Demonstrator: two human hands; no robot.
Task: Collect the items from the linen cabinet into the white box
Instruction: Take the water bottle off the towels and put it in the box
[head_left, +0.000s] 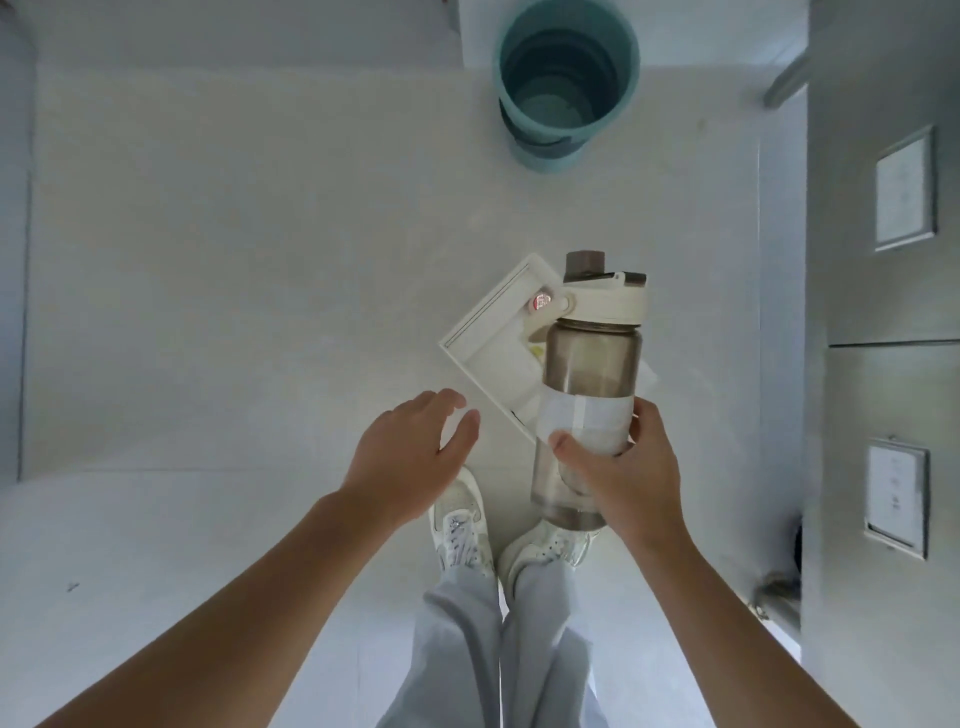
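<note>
Right hand (626, 478) grips bottle (592, 364) low, above white box (488, 332) on floor. Left hand (410, 452) hovers open, left of box.

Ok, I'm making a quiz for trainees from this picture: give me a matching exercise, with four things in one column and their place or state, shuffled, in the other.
Things:
1. water bottle
2. white box
3. teal bucket
4. left hand

Place or state:
A. open, holding nothing
B. at the top of the view, far from the shoes
C. gripped by the right hand
D. on the floor just ahead of the shoes, partly hidden by the bottle

Pairs: 1-C, 2-D, 3-B, 4-A
</note>
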